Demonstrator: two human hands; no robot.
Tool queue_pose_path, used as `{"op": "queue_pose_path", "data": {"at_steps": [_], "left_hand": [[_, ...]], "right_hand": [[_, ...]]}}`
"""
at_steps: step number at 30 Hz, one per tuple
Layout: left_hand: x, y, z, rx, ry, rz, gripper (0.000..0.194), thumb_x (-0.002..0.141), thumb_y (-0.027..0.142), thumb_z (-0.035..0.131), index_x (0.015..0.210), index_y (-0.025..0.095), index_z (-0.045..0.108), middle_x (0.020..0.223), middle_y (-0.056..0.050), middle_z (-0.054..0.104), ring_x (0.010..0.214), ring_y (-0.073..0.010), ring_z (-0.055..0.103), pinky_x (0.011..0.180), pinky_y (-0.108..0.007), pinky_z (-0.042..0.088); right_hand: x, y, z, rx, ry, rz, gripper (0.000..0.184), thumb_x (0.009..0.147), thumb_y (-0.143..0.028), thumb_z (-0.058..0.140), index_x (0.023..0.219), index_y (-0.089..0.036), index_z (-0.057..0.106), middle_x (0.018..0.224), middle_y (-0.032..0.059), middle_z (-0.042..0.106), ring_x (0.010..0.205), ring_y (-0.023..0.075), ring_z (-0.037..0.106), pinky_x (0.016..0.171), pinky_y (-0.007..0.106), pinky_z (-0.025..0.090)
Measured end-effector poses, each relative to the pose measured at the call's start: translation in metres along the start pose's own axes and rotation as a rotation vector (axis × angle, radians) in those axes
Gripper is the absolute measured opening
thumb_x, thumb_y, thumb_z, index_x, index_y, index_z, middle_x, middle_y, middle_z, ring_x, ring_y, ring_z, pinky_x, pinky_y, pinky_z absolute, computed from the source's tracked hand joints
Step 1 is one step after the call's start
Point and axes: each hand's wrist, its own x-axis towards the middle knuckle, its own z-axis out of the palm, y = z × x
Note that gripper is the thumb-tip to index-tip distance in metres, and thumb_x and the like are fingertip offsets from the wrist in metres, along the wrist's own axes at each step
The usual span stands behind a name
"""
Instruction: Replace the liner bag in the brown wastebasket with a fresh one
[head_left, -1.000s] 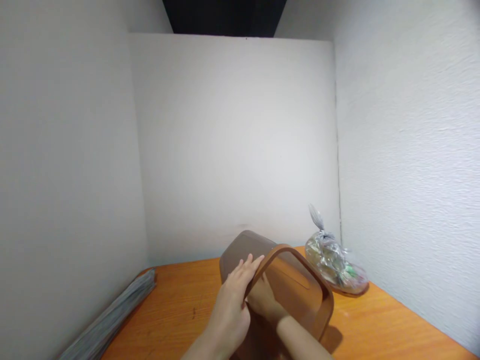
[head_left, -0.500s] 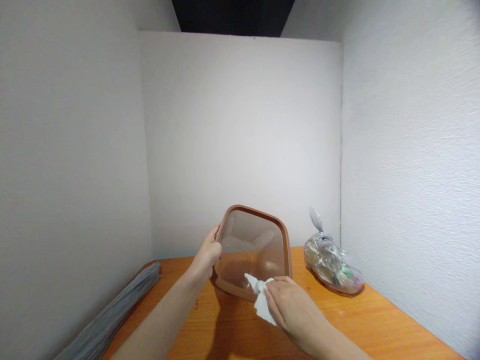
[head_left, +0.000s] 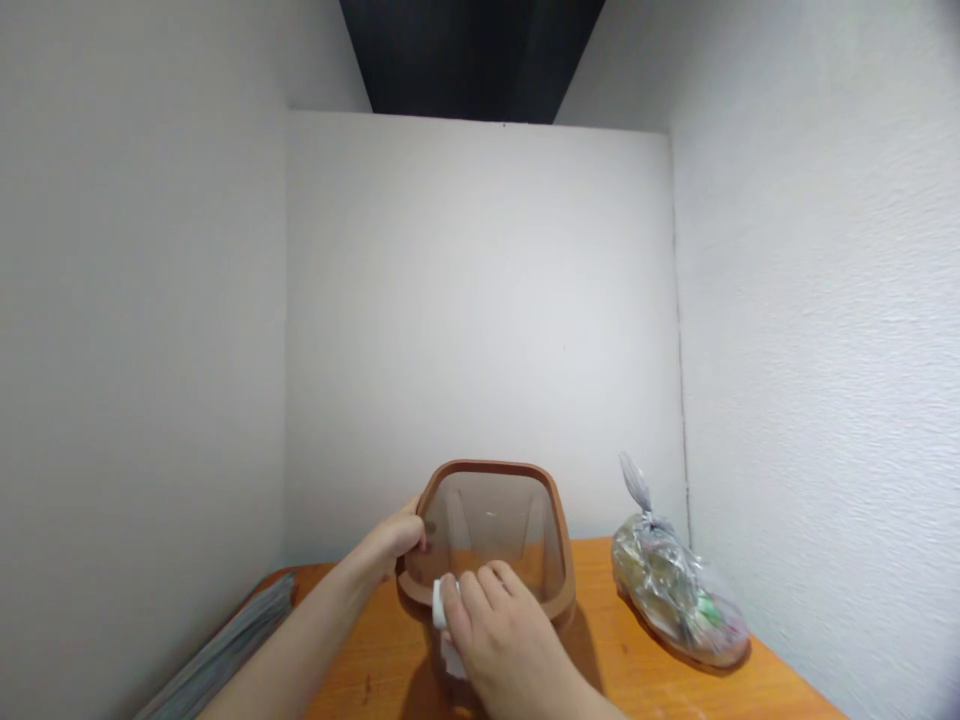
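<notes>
We hold a brown translucent plastic container [head_left: 491,535] tipped on its side on the orange wooden table [head_left: 645,670], near the middle of the scene, its open mouth turned toward us and its base toward the far wall [head_left: 480,310]. Our left hand [head_left: 390,545] grasps the container's left rim, thumb curled over the edge and fingers behind the wall. Our right hand [head_left: 499,640] is closed on a white tissue [head_left: 444,625], pressing it against the near lower rim of the container; only a small fold of the tissue shows at the left of the knuckles and below them.

To the right of the container, apart from it, a knotted clear plastic bag [head_left: 675,590] lies on the table close to the right wall [head_left: 825,350], with mixed contents that we cannot make out. At the far left, a flat stack of grey papers [head_left: 217,660] lies along the foot of the left wall [head_left: 135,350], well apart from our hands. A dark gap [head_left: 469,55] shows above the far wall.
</notes>
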Motion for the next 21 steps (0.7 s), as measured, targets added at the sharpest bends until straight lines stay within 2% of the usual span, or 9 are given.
{"op": "queue_pose_path", "data": {"at_steps": [3,6,9,12,14,16,18,19,21], "left_hand": [[0.013,0.010,-0.014,0.005,-0.088,-0.035,0.089,0.048,0.002,0.050,0.134,0.025,0.044,0.109,-0.008,0.062,0.090,-0.0267,0.066,0.048,-0.026,0.051],[0.029,0.022,-0.022,0.004,-0.207,-0.055,0.097,0.040,0.004,0.049,0.134,0.028,0.046,0.119,-0.009,0.063,0.103,-0.0324,0.066,0.049,-0.029,0.056],[0.042,0.029,-0.027,0.007,-0.322,-0.056,0.099,0.039,0.004,0.050,0.135,0.027,0.047,0.123,-0.010,0.065,0.112,-0.0357,0.064,0.049,-0.030,0.059],[0.046,0.032,-0.033,0.007,-0.390,-0.064,0.098,0.038,0.003,0.051,0.134,0.025,0.048,0.123,-0.012,0.067,0.115,-0.0381,0.063,0.048,-0.030,0.059],[0.044,0.031,-0.037,-0.007,-0.400,-0.070,0.099,0.039,0.004,0.051,0.136,0.026,0.047,0.125,-0.013,0.066,0.113,-0.0377,0.064,0.048,-0.030,0.059],[0.041,0.029,-0.039,-0.037,-0.404,-0.069,0.096,0.042,0.005,0.053,0.135,0.027,0.048,0.129,-0.013,0.064,0.113,-0.0359,0.065,0.050,-0.029,0.060],[0.037,0.026,-0.039,-0.070,-0.405,-0.069,0.092,0.045,0.006,0.055,0.134,0.027,0.050,0.131,-0.012,0.063,0.113,-0.0345,0.066,0.051,-0.028,0.059],[0.035,0.025,-0.039,-0.084,-0.403,-0.073,0.091,0.045,0.006,0.056,0.133,0.027,0.051,0.131,-0.012,0.064,0.112,-0.0343,0.066,0.050,-0.029,0.059],[0.031,0.021,-0.037,-0.129,-0.379,-0.088,0.090,0.046,0.005,0.058,0.133,0.027,0.052,0.127,-0.012,0.066,0.105,-0.0332,0.069,0.048,-0.029,0.059]], "right_hand": [[-0.027,0.044,-0.017,0.187,0.056,-0.040,0.026,0.100,-0.024,0.038,0.109,-0.013,0.060,0.081,0.0059,0.067,0.074,0.0205,0.060,0.084,0.039,0.049],[-0.049,0.092,-0.027,0.397,0.021,-0.038,0.027,0.102,-0.022,0.033,0.103,-0.017,0.059,0.098,0.0082,0.071,0.094,0.0192,0.063,0.092,0.035,0.048],[-0.062,0.137,-0.014,0.378,0.033,-0.056,0.024,0.100,-0.022,0.041,0.117,-0.017,0.057,0.125,0.0109,0.067,0.120,0.0204,0.056,0.099,0.035,0.047],[-0.064,0.177,0.015,0.346,0.065,0.089,0.025,0.100,-0.020,0.042,0.119,-0.019,0.058,0.131,0.0108,0.064,0.125,0.0224,0.054,0.103,0.039,0.046],[-0.056,0.197,0.032,0.394,-0.006,0.228,0.024,0.101,-0.023,0.041,0.113,-0.020,0.062,0.120,0.0099,0.069,0.113,0.0223,0.062,0.096,0.038,0.049],[-0.039,0.207,0.044,0.482,-0.170,0.351,0.030,0.103,-0.030,0.039,0.097,-0.019,0.066,0.095,0.0069,0.073,0.089,0.0203,0.067,0.081,0.034,0.053],[-0.014,0.210,0.051,0.538,-0.351,0.455,0.040,0.103,-0.037,0.038,0.081,-0.017,0.065,0.075,0.0036,0.069,0.069,0.0175,0.064,0.067,0.031,0.052],[0.000,0.208,0.052,0.549,-0.409,0.487,0.042,0.103,-0.039,0.040,0.078,-0.016,0.065,0.072,0.0024,0.067,0.065,0.0164,0.063,0.064,0.031,0.052],[0.028,0.202,0.054,0.559,-0.447,0.509,0.034,0.100,-0.040,0.048,0.088,-0.014,0.066,0.082,0.0022,0.068,0.071,0.0159,0.064,0.066,0.031,0.054]]}}
